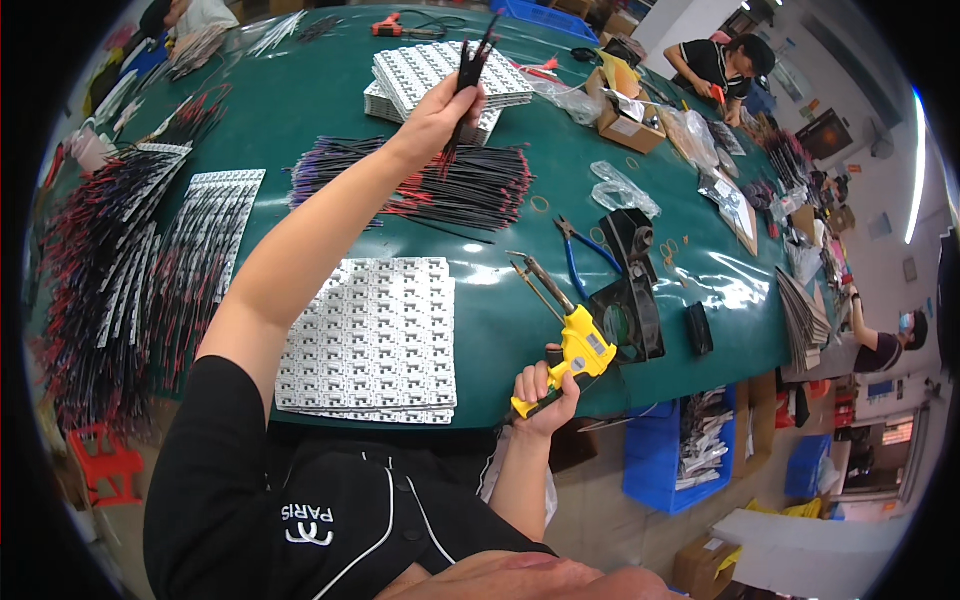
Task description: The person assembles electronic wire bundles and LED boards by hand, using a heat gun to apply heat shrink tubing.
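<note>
My left hand (pixel 437 118) reaches far over the table, closed around a bunch of thin black wires (pixel 475 70). Below it lies a pile of black wires (pixel 480 190) with red and purple among them. Close to my body, my right hand (pixel 545 402) grips a yellow soldering gun (pixel 584 345), its metal tip pointing up and left. White printed circuit board sheets (pixel 370 335) lie flat between my arms at the near edge. Behind the wire pile stand stacked white board sheets (pixel 425 68), partly covered by my left hand and its wires.
Right of the soldering gun are blue-handled pliers (pixel 572 262) and a black holder (pixel 632 290). Boards with wires attached (pixel 110 270) crowd the left side. An open cardboard box (pixel 628 125) stands at the far right. Blue bins (pixel 660 465) sit below the table. Other people work nearby.
</note>
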A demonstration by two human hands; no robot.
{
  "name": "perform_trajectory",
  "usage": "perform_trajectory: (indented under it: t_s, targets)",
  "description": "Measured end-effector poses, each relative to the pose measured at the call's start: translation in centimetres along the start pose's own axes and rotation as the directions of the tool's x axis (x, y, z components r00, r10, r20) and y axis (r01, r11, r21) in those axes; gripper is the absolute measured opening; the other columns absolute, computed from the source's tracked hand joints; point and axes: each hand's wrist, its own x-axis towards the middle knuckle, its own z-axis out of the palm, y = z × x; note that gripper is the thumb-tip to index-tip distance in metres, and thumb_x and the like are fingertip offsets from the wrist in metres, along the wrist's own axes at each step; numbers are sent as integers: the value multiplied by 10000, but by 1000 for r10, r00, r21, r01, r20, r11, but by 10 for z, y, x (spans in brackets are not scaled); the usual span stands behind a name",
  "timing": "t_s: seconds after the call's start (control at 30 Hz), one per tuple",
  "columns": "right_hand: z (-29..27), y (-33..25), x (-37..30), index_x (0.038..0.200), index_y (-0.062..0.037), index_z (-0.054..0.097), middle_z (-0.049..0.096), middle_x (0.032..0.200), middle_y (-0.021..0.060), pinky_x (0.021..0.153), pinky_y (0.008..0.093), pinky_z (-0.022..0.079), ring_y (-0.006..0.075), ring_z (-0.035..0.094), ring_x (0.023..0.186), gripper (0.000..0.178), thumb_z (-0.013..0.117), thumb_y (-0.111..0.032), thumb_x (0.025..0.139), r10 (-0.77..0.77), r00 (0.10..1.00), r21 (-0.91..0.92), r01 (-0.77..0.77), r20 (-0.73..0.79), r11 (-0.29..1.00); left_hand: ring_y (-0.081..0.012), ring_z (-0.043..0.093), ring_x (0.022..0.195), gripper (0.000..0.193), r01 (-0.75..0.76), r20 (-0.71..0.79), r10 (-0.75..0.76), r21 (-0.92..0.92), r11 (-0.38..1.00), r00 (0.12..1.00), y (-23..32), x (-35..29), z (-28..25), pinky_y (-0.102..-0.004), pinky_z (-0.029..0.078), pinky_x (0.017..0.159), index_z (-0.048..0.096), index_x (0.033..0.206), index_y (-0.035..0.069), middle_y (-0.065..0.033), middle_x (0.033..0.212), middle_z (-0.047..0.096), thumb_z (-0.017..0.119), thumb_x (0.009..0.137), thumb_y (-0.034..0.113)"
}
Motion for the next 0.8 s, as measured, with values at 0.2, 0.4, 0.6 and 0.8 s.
perform_trajectory:
  t_s: [0.2, 0.4, 0.6, 0.8]
  targets:
    - [4, -1, 1, 1187, 42, 398, 374, 552, 8, 463, 239, 333, 111, 372, 469, 437, 433, -265, 878, 28, 1000, 28, -28, -6, 999, -109, 481, 811, 162, 136, 99, -133, -23, 990, 986, -7, -60, 0, -268, 400, 817, 464, 1087, 41, -2, 823, 483, 430, 970, 148]
    - [1, -2, 0, 1181, 35, 417, 371, 555, 4, 454, 248, 331, 106, 369, 467, 436, 453, -273, 875, 24, 1000, 13, -24, -15, 1000, -104, 490, 839, 235, 231, 95, -237, 71, 970, 967, -9, -81, 3, -272, 403, 863, 470, 1167, 35, 3, 823, 491, 429, 974, 164]
    - [3, 0, -3, 1181, 45, 425, 373, 551, 4, 438, 247, 318, 106, 369, 468, 441, 445, -269, 872, 15, 999, 1, -15, -29, 1000, -82, 484, 805, 185, 149, 117, -130, -168, 975, 985, -8, -78, -3, -306, 423, 898, 495, 1104, 55, 7, 822, 483, 400, 984, 160]
    - [2, 0, -2, 1180, 46, 430, 371, 549, 1, 438, 244, 317, 104, 367, 464, 442, 444, -269, 871, 12, 999, -25, -13, -36, 1000, -104, 515, 847, 206, 223, 35, -221, -82, 971, 975, 3, -77, 3, -279, 427, 873, 483, 1125, 46, -4, 837, 520, 419, 980, 177]
